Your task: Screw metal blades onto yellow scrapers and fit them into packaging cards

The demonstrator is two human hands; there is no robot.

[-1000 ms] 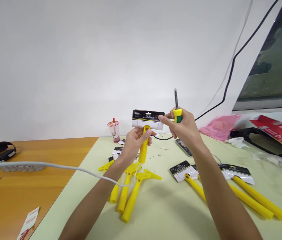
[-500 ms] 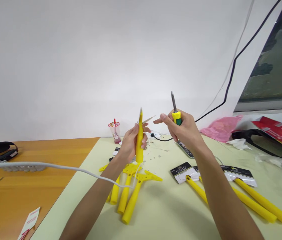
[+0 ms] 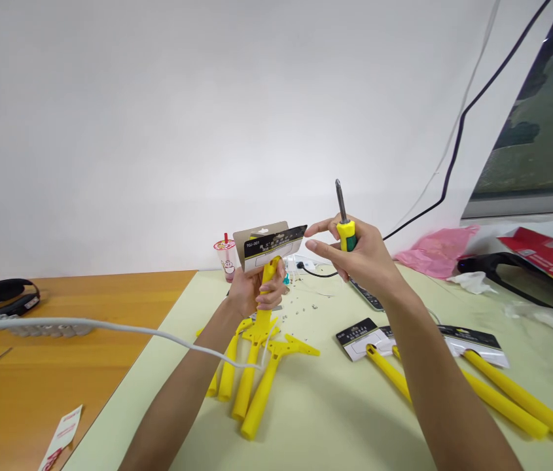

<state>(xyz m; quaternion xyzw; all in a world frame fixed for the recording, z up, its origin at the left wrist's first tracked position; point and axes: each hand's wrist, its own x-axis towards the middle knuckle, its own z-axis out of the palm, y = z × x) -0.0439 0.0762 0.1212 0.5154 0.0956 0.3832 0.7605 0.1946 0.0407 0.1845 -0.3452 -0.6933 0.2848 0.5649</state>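
My left hand (image 3: 256, 293) is closed around the yellow handle of a scraper (image 3: 271, 269), held up over the table. A folded black-and-white packaging card (image 3: 276, 247), printed TGJ-001, covers the scraper's head. In my right hand (image 3: 362, 252) a screwdriver (image 3: 346, 226) with a yellow and green handle is gripped, its metal tip pointing up. The thumb and index finger of that hand reach left to the card's right edge; whether they touch it I cannot tell. Below my left hand lie several bare yellow scrapers (image 3: 261, 386) with T-shaped heads.
Several carded yellow scrapers (image 3: 502, 402) lie at the right. Small metal bits (image 3: 300, 304) are scattered mid-table. A drink cup (image 3: 227, 258) and a remote (image 3: 367, 296) stand further back. A white cable (image 3: 109, 325) crosses the left side. A pink bag (image 3: 436, 252) lies by the wall.
My left hand has turned the scraper, so the card, edge-on before, now faces me with its print visible. My right hand stays nearly still, thumb and index finger now at the card's edge.
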